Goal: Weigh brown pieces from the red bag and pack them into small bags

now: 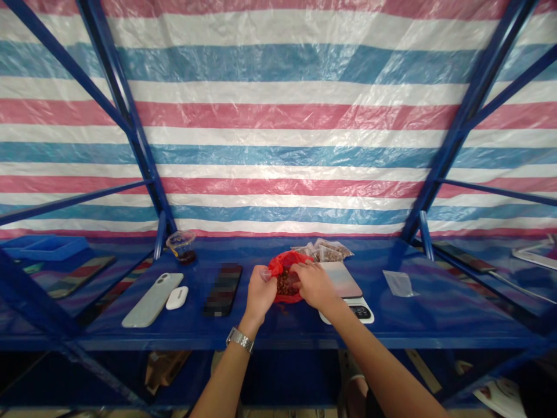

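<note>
A red plastic bag (282, 268) holding small brown pieces lies open on the blue shelf (278, 328), between my hands. My left hand (260, 293), with a metal watch on its wrist, is closed and pinches a small clear plastic bag at its fingertips beside the red bag's left edge. My right hand (314, 283) reaches into the red bag's mouth from the right, its fingers curled among the brown pieces. Just right of that hand sits a small digital scale (348, 290).
Several filled clear packets (325, 250) lie behind the scale, and an empty clear bag (399, 283) lies to the right. Left of my hands lie a dark phone (223, 288), a white earbud case (177, 297), a pale phone (152, 299) and a clear cup (182, 245). Blue frame posts flank the shelf.
</note>
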The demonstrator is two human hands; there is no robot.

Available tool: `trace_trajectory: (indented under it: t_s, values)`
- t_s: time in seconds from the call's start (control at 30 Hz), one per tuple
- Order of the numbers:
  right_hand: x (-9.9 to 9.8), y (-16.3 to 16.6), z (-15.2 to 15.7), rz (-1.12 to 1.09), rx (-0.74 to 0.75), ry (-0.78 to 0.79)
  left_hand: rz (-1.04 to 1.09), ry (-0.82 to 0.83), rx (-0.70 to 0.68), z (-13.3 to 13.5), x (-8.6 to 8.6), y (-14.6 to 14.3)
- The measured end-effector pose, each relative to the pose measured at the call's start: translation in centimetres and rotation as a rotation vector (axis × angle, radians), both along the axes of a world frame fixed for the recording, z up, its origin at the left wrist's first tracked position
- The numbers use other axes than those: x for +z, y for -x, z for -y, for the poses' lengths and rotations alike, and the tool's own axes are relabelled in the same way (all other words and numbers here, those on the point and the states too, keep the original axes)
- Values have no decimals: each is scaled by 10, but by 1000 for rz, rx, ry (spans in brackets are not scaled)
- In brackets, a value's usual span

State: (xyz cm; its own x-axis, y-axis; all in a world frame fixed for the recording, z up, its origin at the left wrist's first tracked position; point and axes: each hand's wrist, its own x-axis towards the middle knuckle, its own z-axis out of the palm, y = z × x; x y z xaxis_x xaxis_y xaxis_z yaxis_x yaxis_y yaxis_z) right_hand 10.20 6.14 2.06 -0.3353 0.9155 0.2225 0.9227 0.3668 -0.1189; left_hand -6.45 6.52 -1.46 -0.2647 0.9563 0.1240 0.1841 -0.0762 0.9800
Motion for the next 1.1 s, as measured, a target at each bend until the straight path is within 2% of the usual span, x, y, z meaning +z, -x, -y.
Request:
trace_trajectory:
  t_s: [0.2,0.4,0.5,0.77,0.93,1.0,1.1]
  values:
    - [-1,2,-2,-36,-46,13,150,-25,109,-8,2,-2]
    - [-10,6,-4,-98,-63,-16,507,-29,10,-1,10,-11]
    - [-17,5,-7,-190,-93,-1,570,-61,-23,-2,11,-9]
    - [-30,7,-9,-360,-44,36,564,-34,-21,-9,4,-7]
    - [-33,9,-9,-474,-53,48,543,-30,-16,-10,7,-1]
    - [-34,7,-12,-553,-52,44,417,-67,15,-11,10,6]
    - [-34,1,-20,-696,-25,43,6,-225,57,-8,15,18]
